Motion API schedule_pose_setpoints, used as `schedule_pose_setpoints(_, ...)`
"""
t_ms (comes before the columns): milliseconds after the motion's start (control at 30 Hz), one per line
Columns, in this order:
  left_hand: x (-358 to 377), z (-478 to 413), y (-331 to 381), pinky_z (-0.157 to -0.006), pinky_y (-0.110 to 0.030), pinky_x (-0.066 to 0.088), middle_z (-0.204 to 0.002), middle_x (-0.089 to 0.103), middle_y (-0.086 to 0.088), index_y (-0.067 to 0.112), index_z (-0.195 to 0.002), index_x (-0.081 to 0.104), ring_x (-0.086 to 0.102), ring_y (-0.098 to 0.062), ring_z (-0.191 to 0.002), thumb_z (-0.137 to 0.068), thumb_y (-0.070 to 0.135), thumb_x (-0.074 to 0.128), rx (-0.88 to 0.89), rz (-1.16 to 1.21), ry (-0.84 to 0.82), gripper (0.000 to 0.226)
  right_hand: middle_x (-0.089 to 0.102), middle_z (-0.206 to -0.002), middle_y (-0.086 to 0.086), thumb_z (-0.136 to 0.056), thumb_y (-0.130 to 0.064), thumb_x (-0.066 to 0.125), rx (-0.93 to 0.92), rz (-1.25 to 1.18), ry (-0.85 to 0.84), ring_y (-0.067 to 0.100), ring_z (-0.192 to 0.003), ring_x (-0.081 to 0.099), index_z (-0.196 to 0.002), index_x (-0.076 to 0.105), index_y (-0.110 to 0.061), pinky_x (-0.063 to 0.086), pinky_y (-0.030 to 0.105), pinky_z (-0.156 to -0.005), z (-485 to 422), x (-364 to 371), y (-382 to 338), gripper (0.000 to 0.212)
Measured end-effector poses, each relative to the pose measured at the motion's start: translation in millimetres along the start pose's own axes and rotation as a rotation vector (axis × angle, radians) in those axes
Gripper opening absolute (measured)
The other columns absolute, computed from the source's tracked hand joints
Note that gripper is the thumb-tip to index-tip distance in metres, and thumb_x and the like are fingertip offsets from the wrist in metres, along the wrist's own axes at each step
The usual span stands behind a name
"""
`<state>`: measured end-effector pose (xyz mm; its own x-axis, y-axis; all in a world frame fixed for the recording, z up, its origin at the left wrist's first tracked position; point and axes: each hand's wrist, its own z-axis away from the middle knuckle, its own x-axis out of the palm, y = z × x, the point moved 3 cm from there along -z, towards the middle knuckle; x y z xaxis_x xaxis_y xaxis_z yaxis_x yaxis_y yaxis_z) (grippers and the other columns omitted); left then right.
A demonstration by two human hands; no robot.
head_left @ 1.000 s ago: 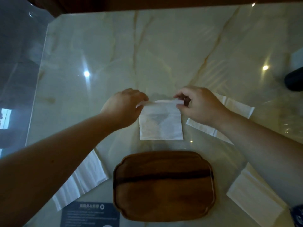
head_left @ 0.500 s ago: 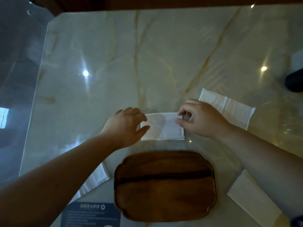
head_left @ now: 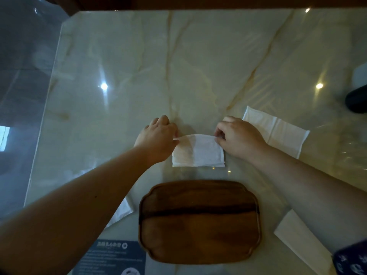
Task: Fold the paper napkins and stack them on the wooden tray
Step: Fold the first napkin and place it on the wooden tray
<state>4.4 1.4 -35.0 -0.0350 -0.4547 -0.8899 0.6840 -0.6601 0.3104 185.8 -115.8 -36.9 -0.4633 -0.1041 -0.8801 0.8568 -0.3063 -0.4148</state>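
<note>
A white paper napkin [head_left: 200, 152] lies folded on the marble table, just beyond the wooden tray [head_left: 199, 222]. My left hand [head_left: 157, 138] pinches its upper left corner and my right hand [head_left: 239, 138] pinches its upper right corner. The top layer is lifted slightly off the table along its far edge. The tray holds nothing. Three more napkins lie flat: one [head_left: 278, 130] behind my right hand, one [head_left: 301, 241] at the lower right, one [head_left: 122, 212] partly hidden under my left forearm.
A dark blue printed card [head_left: 111, 257] lies at the near edge, left of the tray. A dark object [head_left: 356, 100] sits at the right edge. The table's left edge [head_left: 42, 124] borders a dim floor. Bright light spots reflect on the marble.
The napkin's far edge was brought down toward me, halving it. Both hands have since shifted back to its upper corners and lifted the top layer's far edge.
</note>
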Motion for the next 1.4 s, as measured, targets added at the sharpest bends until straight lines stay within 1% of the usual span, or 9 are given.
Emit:
schedule_pose_setpoints(133, -2, 2, 0, -0.082, -0.035, 0.044, -0.098, 0.057, 0.0, 0.024, -0.091, 0.063, 0.051, -0.021, -0.099, -0.086, 0.03, 0.06, -0.02, 0.077, 0.003, 0.008, 0.053, -0.078, -0.005, -0.082, -0.02, 0.061, 0.001, -0.08, 0.022, 0.02, -0.078, 0.057, -0.08, 0.062, -0.018, 0.039, 0.029, -0.059, 6, -4, -4, 0.004)
schedule_pose_setpoints(267, -14, 14, -5, -0.059, -0.026, 0.049, -0.071, 0.062, 0.013, 0.033, -0.069, 0.057, 0.062, -0.012, -0.07, -0.079, 0.024, 0.069, -0.168, 0.493, 0.039, 0.017, 0.062, -0.071, -0.013, -0.081, -0.023, 0.066, 0.07, -0.365, 0.069, 0.006, -0.069, 0.061, -0.081, 0.062, -0.025, 0.043, 0.018, -0.057, 22, -20, -9, 0.004)
schedule_pose_setpoints(400, -24, 36, -4, -0.06, -0.038, 0.058, -0.062, 0.07, 0.003, 0.026, -0.066, 0.066, 0.069, -0.021, -0.061, -0.075, 0.011, 0.074, -0.239, 0.919, 0.047, 0.019, 0.067, -0.071, -0.01, -0.079, -0.02, 0.069, 0.133, -0.593, 0.085, 0.002, -0.067, 0.065, -0.078, 0.06, -0.028, 0.051, 0.02, -0.062, 42, -31, -16, 0.012)
schedule_pose_setpoints(500, -25, 56, -1, -0.056, -0.037, 0.059, -0.063, 0.07, 0.002, 0.027, -0.068, 0.068, 0.069, -0.025, -0.06, -0.076, 0.007, 0.073, -0.249, 1.051, 0.004, 0.022, 0.069, -0.07, -0.014, -0.078, -0.019, 0.07, 0.138, -0.661, 0.076, 0.003, -0.061, 0.065, -0.078, 0.06, -0.03, 0.05, 0.016, -0.058, 62, -32, -25, 0.015)
schedule_pose_setpoints(600, -20, 79, 4, -0.054, -0.037, 0.059, -0.069, 0.07, 0.004, 0.026, -0.07, 0.067, 0.07, -0.026, -0.062, -0.076, 0.007, 0.073, -0.253, 1.039, -0.022, 0.021, 0.069, -0.073, -0.013, -0.078, -0.02, 0.07, 0.138, -0.696, 0.055, 0.006, -0.061, 0.065, -0.08, 0.061, -0.034, 0.049, 0.017, -0.057, 84, -27, -33, 0.016)
schedule_pose_setpoints(733, -9, 106, 10, -0.053, -0.031, 0.059, -0.073, 0.07, 0.005, 0.022, -0.076, 0.066, 0.07, -0.018, -0.061, -0.076, 0.008, 0.074, -0.232, 0.912, -0.03, 0.016, 0.071, -0.075, -0.006, -0.075, -0.025, 0.069, 0.173, -0.686, 0.027, 0.009, -0.07, 0.068, -0.083, 0.061, -0.033, 0.055, 0.034, -0.07, 110, -12, -36, 0.014)
schedule_pose_setpoints(967, 18, 142, 13, -0.047, -0.025, 0.055, -0.068, 0.069, 0.002, 0.018, -0.082, 0.064, 0.069, -0.013, -0.057, -0.079, 0.009, 0.071, -0.256, 0.874, -0.151, 0.012, 0.07, -0.076, -0.01, -0.079, -0.015, 0.07, 0.232, -0.688, -0.048, 0.006, -0.072, 0.067, -0.083, 0.063, -0.034, 0.053, 0.025, -0.068, 145, 20, -37, 0.021)
schedule_pose_setpoints(1167, 40, 145, 8, -0.053, -0.028, 0.055, -0.073, 0.063, 0.008, 0.034, -0.075, 0.056, 0.063, -0.013, -0.06, -0.078, 0.018, 0.069, -0.176, 0.573, -0.136, 0.021, 0.064, -0.077, -0.01, -0.08, -0.013, 0.068, 0.225, -0.497, -0.065, 0.002, -0.068, 0.058, -0.083, 0.061, -0.029, 0.044, 0.01, -0.058, 155, 36, -45, 0.018)
schedule_pose_setpoints(1400, 28, 148, 1, -0.057, -0.029, 0.047, -0.079, 0.058, 0.01, 0.03, -0.089, 0.053, 0.054, -0.012, -0.069, -0.08, 0.035, 0.062, -0.049, 0.256, -0.015, 0.014, 0.05, -0.094, -0.008, -0.079, -0.028, 0.068, 0.176, -0.136, -0.005, 0.001, -0.065, 0.047, -0.093, 0.059, -0.026, 0.034, 0.021, -0.055, 147, 30, -51, 0.017)
